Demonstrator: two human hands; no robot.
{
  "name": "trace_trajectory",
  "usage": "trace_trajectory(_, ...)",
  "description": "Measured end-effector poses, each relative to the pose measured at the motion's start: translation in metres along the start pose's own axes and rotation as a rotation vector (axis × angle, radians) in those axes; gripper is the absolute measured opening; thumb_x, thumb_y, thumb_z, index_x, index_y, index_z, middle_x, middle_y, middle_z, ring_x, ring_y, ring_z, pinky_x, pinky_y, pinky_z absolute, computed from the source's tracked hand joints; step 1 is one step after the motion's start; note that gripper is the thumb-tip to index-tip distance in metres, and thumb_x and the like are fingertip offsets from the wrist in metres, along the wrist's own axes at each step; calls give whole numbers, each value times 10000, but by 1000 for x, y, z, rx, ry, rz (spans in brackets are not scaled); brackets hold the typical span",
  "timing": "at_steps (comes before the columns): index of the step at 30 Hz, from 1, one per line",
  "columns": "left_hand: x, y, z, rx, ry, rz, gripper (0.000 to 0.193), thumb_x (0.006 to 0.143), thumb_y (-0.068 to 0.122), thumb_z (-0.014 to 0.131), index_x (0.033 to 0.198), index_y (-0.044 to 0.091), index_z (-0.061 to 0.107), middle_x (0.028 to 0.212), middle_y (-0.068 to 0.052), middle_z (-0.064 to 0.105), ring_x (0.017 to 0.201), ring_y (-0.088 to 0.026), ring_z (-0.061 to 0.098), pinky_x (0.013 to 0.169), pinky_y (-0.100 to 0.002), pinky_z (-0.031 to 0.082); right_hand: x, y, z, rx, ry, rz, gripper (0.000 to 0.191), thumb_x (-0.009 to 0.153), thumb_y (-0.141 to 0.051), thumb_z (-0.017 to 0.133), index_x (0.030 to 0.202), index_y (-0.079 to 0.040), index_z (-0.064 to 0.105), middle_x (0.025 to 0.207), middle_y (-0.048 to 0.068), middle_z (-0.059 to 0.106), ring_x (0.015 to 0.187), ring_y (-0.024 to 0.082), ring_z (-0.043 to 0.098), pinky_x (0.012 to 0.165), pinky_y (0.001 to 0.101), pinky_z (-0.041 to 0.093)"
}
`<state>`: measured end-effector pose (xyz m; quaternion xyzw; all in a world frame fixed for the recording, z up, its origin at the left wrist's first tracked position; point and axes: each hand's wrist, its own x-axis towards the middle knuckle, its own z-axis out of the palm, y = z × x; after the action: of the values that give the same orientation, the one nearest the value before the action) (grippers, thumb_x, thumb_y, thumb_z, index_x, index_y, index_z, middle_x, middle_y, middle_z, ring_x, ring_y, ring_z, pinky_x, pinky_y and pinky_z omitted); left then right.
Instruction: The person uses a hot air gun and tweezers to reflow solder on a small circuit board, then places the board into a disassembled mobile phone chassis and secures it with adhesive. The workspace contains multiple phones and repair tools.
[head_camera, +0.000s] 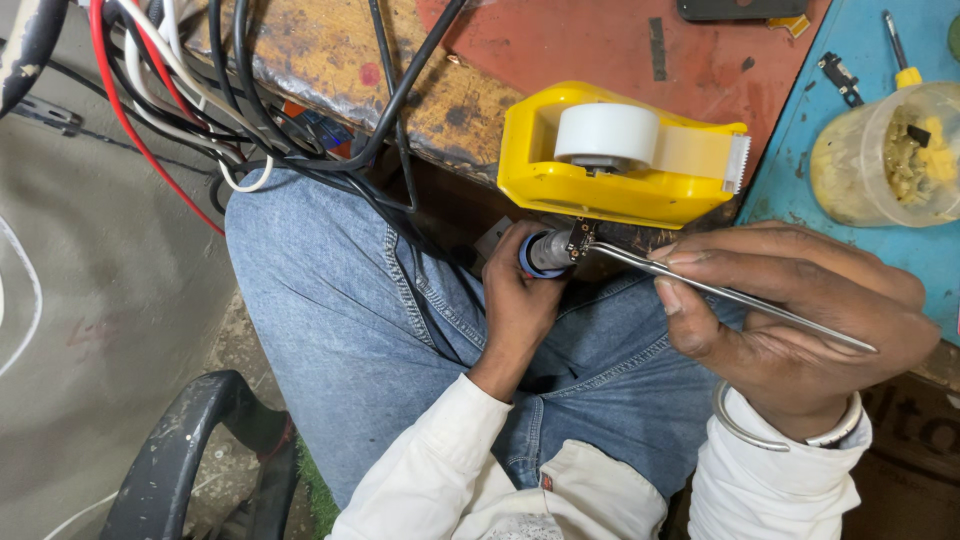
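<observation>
My left hand (517, 300) is closed around a cylindrical tool (545, 252) with a metal barrel and a blue ring, held over my lap in blue jeans. My right hand (800, 320) grips thin metal tweezers (720, 293) that run leftward. At the tweezers' tip sits a tiny dark electronic part (579, 240), right against the end of the tool. Both hands work just below the front edge of the workbench.
A yellow tape dispenser (620, 160) with a white roll stands on the worn bench edge. A clear plastic jar (885, 155) and small screwdrivers (900, 55) lie on a blue mat (850, 200). A tangle of cables (200, 90) hangs at left; a black chair arm (170, 460) is lower left.
</observation>
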<state>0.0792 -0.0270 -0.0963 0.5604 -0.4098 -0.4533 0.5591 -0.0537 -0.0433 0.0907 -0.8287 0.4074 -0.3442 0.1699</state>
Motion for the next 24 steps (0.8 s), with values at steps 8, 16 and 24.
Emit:
trace_trajectory(8,-1,3,-2,-1,-4,-17,265,793,23,779,1028,24,655,956,-87,707,908,-210,715,833,-306,541,1,0,-2,5,7,-16,219,954,-145,815,1097,-20,706,1000,155,739,836,202,763,700,251,623)
trace_trajectory(16,0,5,-3,13,-14,-38,264,789,31,793,1020,26,664,952,-85,708,901,-203,713,816,-307,540,1,-2,-1,-2,5,-11,214,968,-143,812,1106,-16,707,951,164,738,839,207,765,701,255,624)
trace_trajectory(24,1,4,-3,4,-22,-21,267,777,22,798,1007,23,662,958,-84,700,908,-210,716,823,-309,541,-1,-1,1,-3,41,2,207,987,-159,791,1084,-2,697,941,175,731,817,212,760,689,265,631)
